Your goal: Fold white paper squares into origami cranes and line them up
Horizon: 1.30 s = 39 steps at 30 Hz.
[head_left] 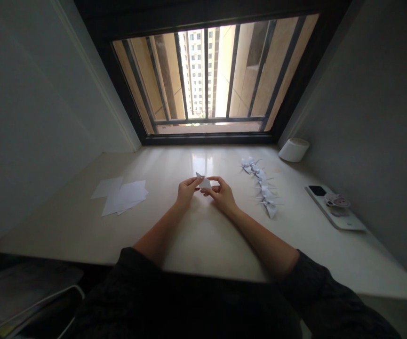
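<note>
A small piece of folded white paper [204, 183] is held between both hands above the middle of the sill. My left hand [187, 189] pinches its left side, with the thumb near a pointed tip that sticks up. On the other side my right hand [222, 192] grips the paper's right and lower edge between thumb and fingers. The fingers cover part of the folds. To the right stands a row of several folded paper cranes [267, 193]. Loose white paper sheets [127, 197] lie overlapping at the left.
A white phone [347, 219] with a ring-like grip on its back lies at the right. Behind it, a white cylindrical object [294, 149] sits by the wall. The barred window [206, 136] closes off the back. A white cable [48, 297] hangs below the sill's front edge at left.
</note>
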Tool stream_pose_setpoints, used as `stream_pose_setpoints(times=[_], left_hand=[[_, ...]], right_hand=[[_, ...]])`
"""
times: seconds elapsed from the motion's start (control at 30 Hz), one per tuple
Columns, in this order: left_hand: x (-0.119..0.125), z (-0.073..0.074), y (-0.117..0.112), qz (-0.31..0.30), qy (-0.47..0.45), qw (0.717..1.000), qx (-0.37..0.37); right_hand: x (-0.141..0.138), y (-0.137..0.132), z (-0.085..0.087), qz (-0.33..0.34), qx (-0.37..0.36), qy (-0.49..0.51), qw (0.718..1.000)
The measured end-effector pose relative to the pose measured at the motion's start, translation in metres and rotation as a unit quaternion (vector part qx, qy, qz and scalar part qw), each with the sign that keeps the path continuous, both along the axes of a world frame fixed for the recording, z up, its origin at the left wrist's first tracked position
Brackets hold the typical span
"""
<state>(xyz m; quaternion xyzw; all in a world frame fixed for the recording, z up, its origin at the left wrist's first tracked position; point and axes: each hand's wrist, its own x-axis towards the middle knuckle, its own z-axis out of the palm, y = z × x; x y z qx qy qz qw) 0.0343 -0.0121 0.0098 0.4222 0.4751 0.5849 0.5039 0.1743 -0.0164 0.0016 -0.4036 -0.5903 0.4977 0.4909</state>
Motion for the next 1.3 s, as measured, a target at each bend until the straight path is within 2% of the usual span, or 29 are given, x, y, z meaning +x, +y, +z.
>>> stream_pose_setpoints(times=[0.27,0.43,0.57,0.77,1.07,1.3], left_hand=[[-0.0008,0.0050,-0.0002,0.072,-0.021,0.997,-0.007],[-0.0007,0.0049,-0.0010,0.088,0.015,0.996,0.012],[0.0009,0.0043,-0.0017,0.085,0.090,0.990,0.065],[0.0030,0.0052,-0.0035,0.045,0.147,0.982,0.109],[0.0057,0.0042,-0.0055,0.046,0.151,0.982,0.100],[0.0056,0.0067,-0.0054,0.037,0.177,0.979,0.094]], right_hand=[[-0.0027,0.0000,-0.0024,0.010,0.004,-0.008,1.000],[-0.0032,0.0005,-0.0039,0.022,0.000,-0.013,1.000],[-0.0028,0.0010,-0.0070,0.023,-0.005,-0.042,0.999],[-0.0016,0.0001,-0.0067,-0.036,0.034,-0.094,0.994],[-0.0013,0.0031,-0.0082,-0.016,0.005,-0.081,0.997],[0.0000,0.0017,-0.0027,-0.030,0.047,-0.094,0.994]])
